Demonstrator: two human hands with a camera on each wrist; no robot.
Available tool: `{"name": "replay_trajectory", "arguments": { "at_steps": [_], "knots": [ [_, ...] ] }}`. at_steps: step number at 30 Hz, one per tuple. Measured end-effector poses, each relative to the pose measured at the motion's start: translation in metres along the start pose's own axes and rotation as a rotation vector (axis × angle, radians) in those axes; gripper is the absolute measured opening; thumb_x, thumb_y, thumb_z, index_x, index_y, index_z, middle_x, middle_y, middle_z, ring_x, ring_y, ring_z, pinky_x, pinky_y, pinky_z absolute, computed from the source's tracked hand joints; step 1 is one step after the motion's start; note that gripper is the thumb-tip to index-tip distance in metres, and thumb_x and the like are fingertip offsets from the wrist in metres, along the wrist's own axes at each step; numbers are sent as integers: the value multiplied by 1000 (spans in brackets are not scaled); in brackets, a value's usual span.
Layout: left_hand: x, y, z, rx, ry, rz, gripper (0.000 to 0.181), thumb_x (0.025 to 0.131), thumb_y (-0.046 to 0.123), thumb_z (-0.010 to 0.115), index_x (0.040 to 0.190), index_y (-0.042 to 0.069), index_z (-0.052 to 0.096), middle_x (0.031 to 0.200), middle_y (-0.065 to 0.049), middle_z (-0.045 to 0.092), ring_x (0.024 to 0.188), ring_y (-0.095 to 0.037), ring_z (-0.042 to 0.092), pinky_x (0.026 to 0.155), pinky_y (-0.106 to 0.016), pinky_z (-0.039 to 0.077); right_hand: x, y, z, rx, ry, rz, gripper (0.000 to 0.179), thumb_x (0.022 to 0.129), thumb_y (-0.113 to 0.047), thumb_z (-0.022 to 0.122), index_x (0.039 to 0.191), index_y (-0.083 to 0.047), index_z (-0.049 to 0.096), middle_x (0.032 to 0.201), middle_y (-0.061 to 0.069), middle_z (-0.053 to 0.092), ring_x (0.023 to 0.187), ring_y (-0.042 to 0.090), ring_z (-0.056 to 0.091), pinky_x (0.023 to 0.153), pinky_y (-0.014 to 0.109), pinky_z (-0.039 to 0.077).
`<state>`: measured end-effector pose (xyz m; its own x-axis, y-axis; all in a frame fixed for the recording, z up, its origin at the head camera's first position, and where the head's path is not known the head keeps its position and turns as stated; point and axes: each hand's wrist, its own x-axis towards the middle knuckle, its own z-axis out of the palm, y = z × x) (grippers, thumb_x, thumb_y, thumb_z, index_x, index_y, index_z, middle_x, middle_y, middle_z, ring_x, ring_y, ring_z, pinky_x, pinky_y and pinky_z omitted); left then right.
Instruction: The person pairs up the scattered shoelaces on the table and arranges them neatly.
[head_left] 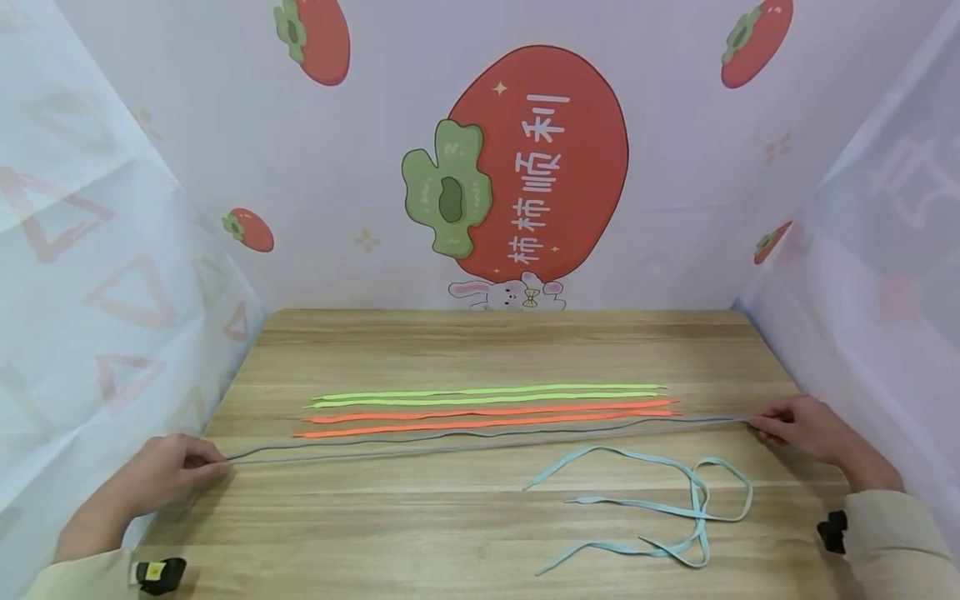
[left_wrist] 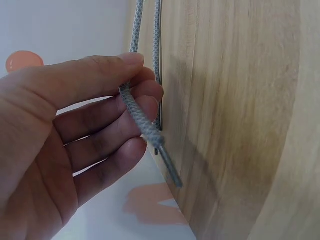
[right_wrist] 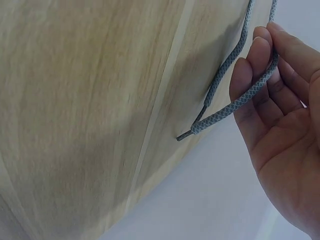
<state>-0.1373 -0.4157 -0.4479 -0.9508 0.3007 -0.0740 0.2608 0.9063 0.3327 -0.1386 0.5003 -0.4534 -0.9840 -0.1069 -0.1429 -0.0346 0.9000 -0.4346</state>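
Note:
A grey shoelace [head_left: 480, 448] stretches nearly straight across the table, held at both ends. My left hand [head_left: 168, 475], at the table's left edge, pinches it between thumb and fingers; in the left wrist view its tipped end [left_wrist: 142, 117] hangs below the pinch. My right hand [head_left: 810, 429] pinches the other end at the right edge, where in the right wrist view the end of the lace [right_wrist: 235, 106] droops across the fingers. Just behind the held lace, a second grey shoelace [head_left: 465, 432] lies along the wooden table [head_left: 360, 525], slightly wavy.
Behind the grey laces lie two orange shoelaces [head_left: 480, 412], then two lime green shoelaces [head_left: 480, 392], roughly parallel. Light blue shoelaces [head_left: 637, 505] lie loosely looped and crossed at the front right. Printed white sheets [head_left: 337, 167] wall the table at the back and sides.

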Motion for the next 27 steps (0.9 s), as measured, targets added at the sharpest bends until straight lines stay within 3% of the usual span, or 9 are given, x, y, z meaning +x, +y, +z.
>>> {"name": "replay_trajectory", "arguments": {
  "at_steps": [16, 27],
  "knots": [
    [12, 5, 9, 14, 52, 62, 17, 89, 18, 84, 77, 26, 77, 71, 21, 70, 66, 10, 56, 63, -25, 51, 6, -1, 8, -9, 8, 1, 18, 102, -20, 71, 94, -6, 79, 75, -3, 68, 65, 1, 53, 60, 24, 46],
    [14, 5, 10, 22, 47, 64, 9, 85, 16, 87, 82, 20, 79, 76, 16, 74, 68, 10, 60, 65, -26, 56, 7, 1, 8, -107, 81, -93, 9, 94, -18, 80, 90, -10, 80, 83, -5, 74, 74, -8, 53, 66, 24, 48]
  ]
}}
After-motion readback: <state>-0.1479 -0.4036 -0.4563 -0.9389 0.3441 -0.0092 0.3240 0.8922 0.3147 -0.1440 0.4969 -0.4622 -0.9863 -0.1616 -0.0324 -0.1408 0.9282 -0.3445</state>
